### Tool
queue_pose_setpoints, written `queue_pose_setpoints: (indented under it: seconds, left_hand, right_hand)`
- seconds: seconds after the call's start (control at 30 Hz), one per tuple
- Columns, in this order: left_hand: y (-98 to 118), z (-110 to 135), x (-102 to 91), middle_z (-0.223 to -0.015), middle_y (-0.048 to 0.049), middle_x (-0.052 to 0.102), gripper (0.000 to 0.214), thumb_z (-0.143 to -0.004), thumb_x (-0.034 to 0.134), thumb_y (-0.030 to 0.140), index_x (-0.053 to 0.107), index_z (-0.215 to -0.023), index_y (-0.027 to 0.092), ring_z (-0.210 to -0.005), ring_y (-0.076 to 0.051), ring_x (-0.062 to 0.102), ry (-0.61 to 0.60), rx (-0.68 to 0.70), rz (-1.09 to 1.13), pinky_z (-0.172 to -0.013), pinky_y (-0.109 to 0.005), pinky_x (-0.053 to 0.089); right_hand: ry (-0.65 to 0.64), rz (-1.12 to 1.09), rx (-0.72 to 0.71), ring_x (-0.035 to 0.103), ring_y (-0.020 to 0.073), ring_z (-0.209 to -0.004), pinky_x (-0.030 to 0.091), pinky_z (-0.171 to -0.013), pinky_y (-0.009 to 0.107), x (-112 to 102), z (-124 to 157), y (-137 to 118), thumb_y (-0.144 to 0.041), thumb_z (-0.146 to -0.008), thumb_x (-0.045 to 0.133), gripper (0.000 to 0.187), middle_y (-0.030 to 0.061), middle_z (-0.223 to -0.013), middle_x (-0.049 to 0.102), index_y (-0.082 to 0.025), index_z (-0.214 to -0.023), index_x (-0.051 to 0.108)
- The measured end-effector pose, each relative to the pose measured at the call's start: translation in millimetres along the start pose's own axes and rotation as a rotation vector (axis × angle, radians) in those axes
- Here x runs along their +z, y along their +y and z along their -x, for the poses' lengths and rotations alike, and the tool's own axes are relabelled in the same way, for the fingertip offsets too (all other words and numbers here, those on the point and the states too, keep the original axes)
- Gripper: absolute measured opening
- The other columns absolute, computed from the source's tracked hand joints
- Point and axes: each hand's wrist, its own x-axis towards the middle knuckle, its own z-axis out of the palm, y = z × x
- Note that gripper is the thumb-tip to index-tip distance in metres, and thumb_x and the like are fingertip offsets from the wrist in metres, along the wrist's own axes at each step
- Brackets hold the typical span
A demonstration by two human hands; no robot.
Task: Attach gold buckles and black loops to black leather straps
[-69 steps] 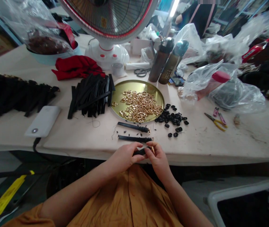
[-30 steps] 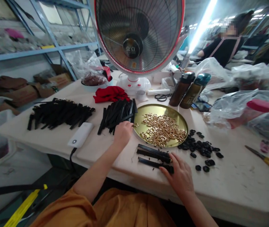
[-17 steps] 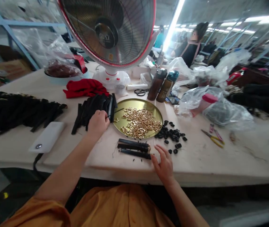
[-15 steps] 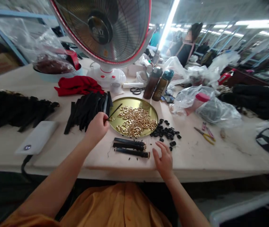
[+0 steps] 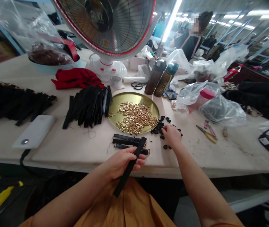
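Observation:
My left hand is closed around a black strap, which slants from above the table edge down over my lap. At the pile of small black loops, my right hand has its fingertips pressed together; what they pinch is hidden. Beside the pile lies a round gold tray with many gold-coloured buckles heaped on it. Just beyond my left hand, several black straps with gold buckles lie side by side. A bundle of loose black straps rests left of the tray.
A large fan heater stands behind the tray, near two bottles and black scissors. Yellow-handled pliers lie at right, before plastic bags. A white power bank with a cable and more black straps occupy the left.
My left hand has come from the strap bundle back toward me with a black strap in it. My right hand has moved forward and right to the black loops.

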Motion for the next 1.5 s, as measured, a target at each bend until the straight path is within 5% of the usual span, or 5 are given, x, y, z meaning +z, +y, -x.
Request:
queue_pose_setpoints:
  seconds: [0.2,0.4,0.53,0.8,1.5]
  left_hand:
    - [2,4,-0.1,-0.096,-0.0095,0.059,0.029,-0.070,0.049,0.003,0.059,-0.096,0.010,-0.075,-0.012,0.060,-0.024,-0.025,0.114,-0.057,-0.017,0.048]
    - [3,2,0.7,-0.099,-0.0101,0.059,0.031,-0.071,0.049,0.006,0.059,-0.100,0.010,-0.075,-0.012,0.059,-0.045,-0.044,0.121,-0.057,-0.018,0.048]
    - [3,1,-2.2,-0.097,-0.0088,0.060,0.031,-0.072,0.051,0.010,0.058,-0.102,0.013,-0.067,-0.008,0.057,-0.029,-0.047,0.038,-0.048,-0.014,0.042]
    - [-7,-5,-11.3,-0.081,-0.0064,0.060,0.037,-0.081,0.047,0.039,0.057,-0.104,0.012,-0.049,-0.004,0.044,0.057,0.031,-0.163,-0.039,-0.014,0.029]
    - [-7,-2,-1.4,-0.088,-0.0041,0.053,0.035,-0.071,0.049,0.016,0.057,-0.105,0.016,-0.066,-0.008,0.056,0.013,0.059,-0.334,-0.048,-0.014,0.045]
  right_hand:
    - [-0.007,-0.198,0.099,0.052,0.0185,-0.069,0.036,-0.061,0.029,-19,7,-1,-0.028,-0.069,0.052,0.015,0.0042,-0.072,0.057,-0.018,-0.078,0.057]
    - [-0.403,-1.354,0.327,0.043,0.0083,-0.051,0.035,-0.053,0.023,-30,72,-37,-0.026,-0.064,0.061,0.017,-0.0039,-0.062,0.052,-0.020,-0.078,0.054]
    - [-0.575,-1.765,0.491,0.046,0.0062,-0.052,0.038,-0.053,0.020,-29,104,-63,-0.024,-0.064,0.063,0.024,-0.0021,-0.067,0.059,-0.019,-0.087,0.060]
    - [-0.591,-1.870,0.532,0.049,0.0080,-0.054,0.042,-0.054,0.021,-33,113,-66,-0.033,-0.070,0.062,0.029,0.0024,-0.073,0.065,-0.018,-0.095,0.062]
    - [-0.372,-1.841,0.659,0.049,0.0071,-0.050,0.043,-0.049,0.020,-19,131,-67,-0.035,-0.067,0.068,0.019,-0.0030,-0.063,0.059,-0.020,-0.072,0.057]
